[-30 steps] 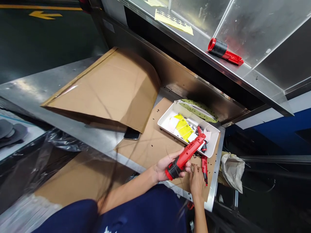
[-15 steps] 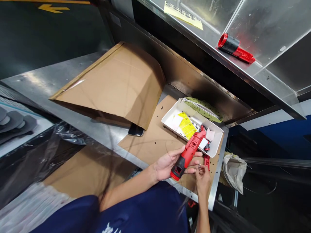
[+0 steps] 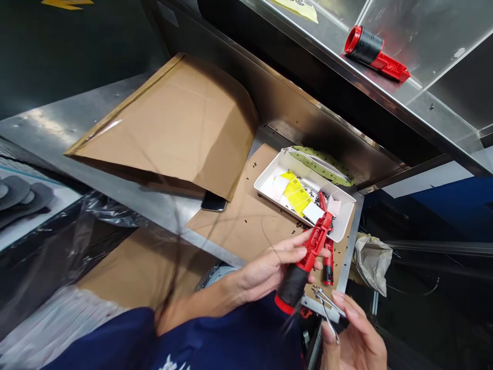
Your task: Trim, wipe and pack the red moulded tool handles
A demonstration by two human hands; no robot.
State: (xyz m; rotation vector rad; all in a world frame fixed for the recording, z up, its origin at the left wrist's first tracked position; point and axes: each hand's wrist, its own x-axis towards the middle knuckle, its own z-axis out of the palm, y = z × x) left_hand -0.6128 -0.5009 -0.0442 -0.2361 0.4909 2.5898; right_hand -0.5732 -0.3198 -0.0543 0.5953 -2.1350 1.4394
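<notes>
My left hand [image 3: 265, 270] is closed around a red and black plastic tool housing [image 3: 308, 257], its black round end toward me and its narrow red end up over the white box. Between the thumb and fingers of my right hand [image 3: 358, 334] is a small pair of metal nippers [image 3: 327, 308], handles spread and tip pointing toward the housing, apart from it. A second red and black housing piece [image 3: 328, 262] lies on the cardboard sheet just beyond my left fingers.
The white box [image 3: 265, 194] holds yellow labels, paper bits and small dark parts. Behind it leans a green zip pouch [image 3: 323, 167]. A large cardboard box [image 3: 177, 123] and a phone [image 3: 214, 202] are at left. Another red-black housing [image 3: 373, 54] rests on the upper shelf [image 3: 419, 97].
My left hand has turned the housing so its inner side shows. My right hand has moved down and right, away from the housing, and the nippers' handles now show spread.
</notes>
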